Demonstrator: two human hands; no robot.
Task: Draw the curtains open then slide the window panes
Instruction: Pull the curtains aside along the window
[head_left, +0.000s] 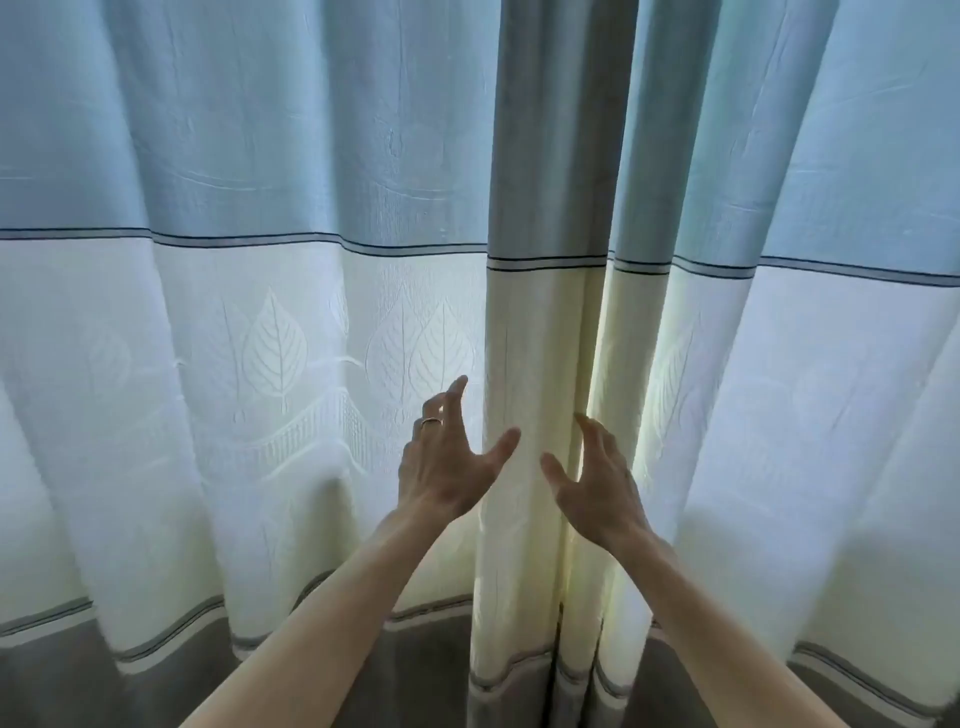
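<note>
Curtains closed across the whole frame; left curtain and right curtain meet at a vertical seam right of center, folds running top to bottom. Left hand grip spread, holding nothing. Right hand grip spread, fingertips touching the seam edge.

No text, label, brand, number or sign can be read anywhere in the view; the curtains carry only a woven leaf pattern and plain stripes.
</note>
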